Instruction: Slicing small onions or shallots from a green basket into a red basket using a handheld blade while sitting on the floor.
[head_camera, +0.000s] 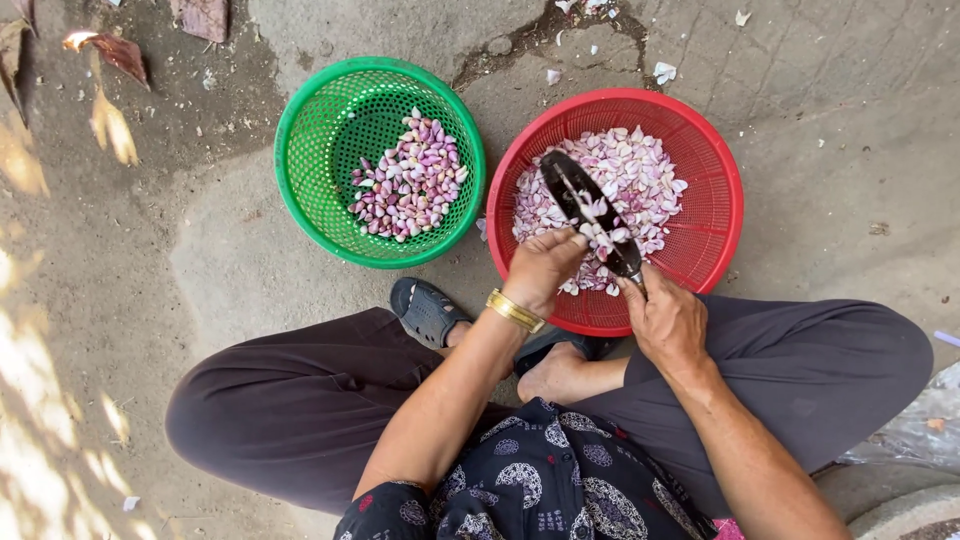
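Observation:
My right hand (668, 318) grips the handle of a dark-bladed knife (578, 196) that points up over a red basket (712, 205). The basket holds a heap of pale pink peels and cloves (640, 175). My left hand (545, 266) is closed over the basket's near side, fingertips against the blade, pinching what looks like a small clove. A gold bangle sits on that wrist. To the left stands a green basket (310, 160) with purple-white garlic cloves (410, 182) piled on its right side.
I sit cross-legged on a concrete floor in dark trousers, with a dark sandal (425, 310) by my foot. Dry leaves (110, 50) lie at the top left, peel scraps (662, 72) above the red basket, and a clear plastic bag (915, 425) at the right edge.

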